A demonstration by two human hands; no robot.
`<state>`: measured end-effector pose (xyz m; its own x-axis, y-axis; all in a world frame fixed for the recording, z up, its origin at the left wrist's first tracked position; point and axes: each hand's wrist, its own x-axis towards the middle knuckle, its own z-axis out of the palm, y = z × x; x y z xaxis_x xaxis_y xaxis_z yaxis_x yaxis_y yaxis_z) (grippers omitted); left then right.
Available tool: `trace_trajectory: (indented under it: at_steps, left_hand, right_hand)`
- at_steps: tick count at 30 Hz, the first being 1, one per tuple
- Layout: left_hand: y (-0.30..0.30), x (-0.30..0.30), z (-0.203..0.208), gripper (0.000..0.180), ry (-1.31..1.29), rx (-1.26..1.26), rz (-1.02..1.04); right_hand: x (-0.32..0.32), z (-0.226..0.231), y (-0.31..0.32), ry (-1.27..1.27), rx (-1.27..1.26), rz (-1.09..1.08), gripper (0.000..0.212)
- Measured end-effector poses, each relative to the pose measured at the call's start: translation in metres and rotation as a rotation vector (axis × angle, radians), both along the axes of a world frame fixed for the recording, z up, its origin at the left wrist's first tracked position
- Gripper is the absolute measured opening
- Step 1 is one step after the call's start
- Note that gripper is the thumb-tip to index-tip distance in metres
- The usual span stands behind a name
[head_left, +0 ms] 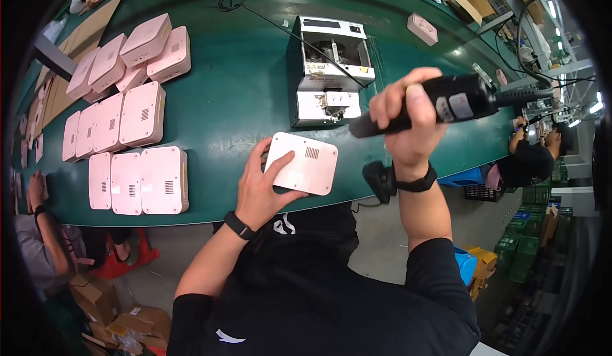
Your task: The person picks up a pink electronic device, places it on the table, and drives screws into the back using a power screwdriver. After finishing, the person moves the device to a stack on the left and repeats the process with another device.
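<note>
Head view: left hand [261, 187] clamped on pale pink housing [301, 163] at near edge of green worktop [236, 101]; right hand [411, 117] closed round black power screwdriver [433, 104] above. Housing probably light, rigid, smooth-shelled; best held by edges. Screw feeder [328, 75] behind, more pink housings [137, 145] leftward; factory aisle beyond.

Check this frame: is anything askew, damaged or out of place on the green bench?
Nothing looks damaged or spilled. The pink casings at the left lie in loose rows, the top few overlapping at angles. One pink part sits alone beyond the white machine.
</note>
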<state>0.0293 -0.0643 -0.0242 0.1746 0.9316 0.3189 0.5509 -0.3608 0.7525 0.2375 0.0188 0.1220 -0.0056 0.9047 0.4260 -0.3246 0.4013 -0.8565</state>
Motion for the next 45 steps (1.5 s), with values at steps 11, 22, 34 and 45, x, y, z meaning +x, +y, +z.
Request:
trace_trajectory:
  at_steps: [11, 22, 34, 45]
  left_hand:
    - [0.030, -0.006, 0.011, 0.084, 0.068, -0.048, -0.318]
    - [0.033, 0.001, 0.004, 0.080, 0.061, -0.032, -0.288]
    - [0.032, 0.004, 0.003, 0.078, 0.057, -0.042, -0.288]
    - [0.029, 0.003, 0.002, 0.077, 0.090, -0.011, -0.283]
  right_hand:
    - [-0.010, -0.001, 0.041, -0.187, 0.078, -0.133, 0.010]
    - [-0.014, -0.008, 0.010, -0.178, -0.047, -0.013, 0.012]
    - [-0.018, -0.034, 0.012, -0.190, -0.112, 0.039, 0.015]
    - [-0.010, -0.027, 0.014, -0.141, -0.100, 0.028, 0.015]
